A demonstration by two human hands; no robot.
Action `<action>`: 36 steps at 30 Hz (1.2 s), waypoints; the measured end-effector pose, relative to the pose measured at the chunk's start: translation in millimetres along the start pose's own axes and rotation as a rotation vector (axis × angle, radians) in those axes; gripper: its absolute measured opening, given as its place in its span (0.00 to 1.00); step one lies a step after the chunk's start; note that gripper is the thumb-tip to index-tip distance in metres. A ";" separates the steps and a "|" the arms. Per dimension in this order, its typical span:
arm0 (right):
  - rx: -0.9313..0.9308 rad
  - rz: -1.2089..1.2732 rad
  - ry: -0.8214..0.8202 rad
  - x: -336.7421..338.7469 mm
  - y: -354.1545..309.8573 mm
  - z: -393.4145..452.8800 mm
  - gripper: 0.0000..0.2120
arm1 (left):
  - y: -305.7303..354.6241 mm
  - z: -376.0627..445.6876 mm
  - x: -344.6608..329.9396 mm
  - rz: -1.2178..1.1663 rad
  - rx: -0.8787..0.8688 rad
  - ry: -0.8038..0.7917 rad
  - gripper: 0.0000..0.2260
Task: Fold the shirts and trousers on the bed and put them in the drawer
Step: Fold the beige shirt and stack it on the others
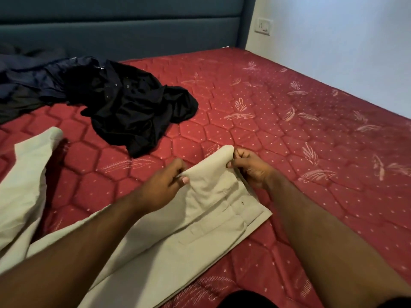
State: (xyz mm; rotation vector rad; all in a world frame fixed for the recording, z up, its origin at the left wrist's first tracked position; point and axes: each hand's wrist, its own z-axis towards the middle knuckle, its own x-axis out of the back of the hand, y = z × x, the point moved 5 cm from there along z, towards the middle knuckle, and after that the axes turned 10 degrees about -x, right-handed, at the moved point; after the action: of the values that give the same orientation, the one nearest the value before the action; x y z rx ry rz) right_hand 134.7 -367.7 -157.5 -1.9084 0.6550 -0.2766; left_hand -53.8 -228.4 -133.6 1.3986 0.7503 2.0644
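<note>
A pair of beige cotton trousers lies across the near middle of the bed with its red quilted mattress, waist end to the right and the legs trailing off to the near left, where one leg rises in a loose fold at the left edge. The left hand and the right hand both pinch the far edge of the waist section. The fingers of the right hand are curled round a rolled corner of cloth, and the left thumb and fingers nip the fabric just to the left, so both hands are closed on the trousers and lifting that edge a little off the mattress.

The cloth looks soft and light, with no stiffness except at the waistband and pocket seams, which lie flatter and thicker. It will probably sag and crease wherever it is unsupported, so holding it at two spread points along the waistband or a seam should keep an edge straight. A single pinch would likely let it bunch. The quilted surface seems grippy enough that dragging may rumple the legs.

Farther off to the left sits a crumpled black button shirt. Beyond that are dark navy garments against the blue padded headboard, all unfolded. No drawer is in view.
</note>
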 end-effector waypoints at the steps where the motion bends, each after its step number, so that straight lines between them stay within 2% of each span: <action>1: 0.023 0.009 0.003 2.6 1.5 3.2 0.19 | 1.4 0.9 0.9 -0.020 -0.016 -0.053 0.10; 3: 0.083 -0.022 0.023 10.2 -3.1 0.3 0.20 | 1.0 2.4 8.5 -0.029 -0.017 -0.053 0.11; 4: 0.121 -0.053 0.050 12.9 -8.7 -2.1 0.19 | 0.5 5.4 12.9 0.000 -0.035 -0.002 0.10; 6: 0.203 -0.104 0.184 17.5 -14.7 -0.3 0.16 | -4.8 10.6 15.5 0.122 -0.015 0.133 0.07; 7: 0.222 -0.118 0.270 17.9 -14.7 2.7 0.14 | -8.8 13.7 12.5 0.250 0.060 0.155 0.07; 9: 0.108 -0.083 0.354 16.8 -0.3 12.8 0.12 | -12.6 15.3 -9.4 0.610 0.188 0.025 0.22; 11: -0.101 -0.112 0.346 17.4 19.2 23.8 0.10 | -5.4 16.8 -43.6 0.793 0.074 -0.189 0.29; 12: -0.148 -0.162 0.352 19.9 22.6 27.5 0.08 | -4.9 15.4 -61.3 0.805 0.015 -0.294 0.30; 14: -0.165 -0.221 0.361 24.7 23.2 34.6 0.07 | -14.2 8.3 -88.1 0.729 0.022 -0.457 0.35; 16: -0.170 -0.300 0.364 22.0 22.3 38.4 0.12 | -22.6 0.1 -100.6 0.672 0.065 -0.504 0.37; 18: -0.180 -0.322 0.376 18.1 24.2 39.9 0.15 | -24.1 -3.3 -103.5 0.642 0.060 -0.418 0.33; 20: -0.177 -0.228 0.392 14.0 24.1 39.0 0.16 | -22.7 0.5 -100.6 0.567 0.024 -0.229 0.26; 22: -0.190 -0.146 0.397 15.1 25.3 39.1 0.16 | -16.5 6.3 -92.5 0.376 0.015 -0.005 0.20; 24: -0.215 -0.123 0.385 20.0 31.2 42.4 0.18 | -10.4 11.1 -78.2 0.081 0.035 0.194 0.17; 26: -0.180 -0.256 0.424 23.9 32.5 42.0 0.19 | -1.3 13.7 -69.6 -0.098 0.021 0.315 0.16; 27: -0.134 -0.346 0.461 23.6 30.9 41.5 0.18 | 4.0 15.4 -72.4 -0.066 0.012 0.250 0.18; 30: -0.030 -0.480 0.548 17.7 28.4 41.5 0.18 | 0.8 4.4 -111.9 0.305 0.052 -0.316 0.30; 31: -0.017 -0.523 0.587 17.3 26.5 40.5 0.19 | -2.6 -2.1 -119.1 0.402 0.063 -0.427 0.33; 34: 0.072 -0.551 0.783 21.6 14.0 29.3 0.16 | -7.0 -11.4 -124.3 0.521 0.025 -0.459 0.35; 36: 0.289 -0.659 0.905 6.9 -2.3 11.3 0.14 | -6.8 -14.1 -126.0 0.577 -0.015 -0.481 0.34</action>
State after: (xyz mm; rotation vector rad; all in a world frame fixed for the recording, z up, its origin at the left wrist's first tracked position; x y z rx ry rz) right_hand 146.4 -362.1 -160.9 -1.6023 0.4810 -1.6195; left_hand -25.5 -313.1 -223.8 2.1795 0.1307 1.9684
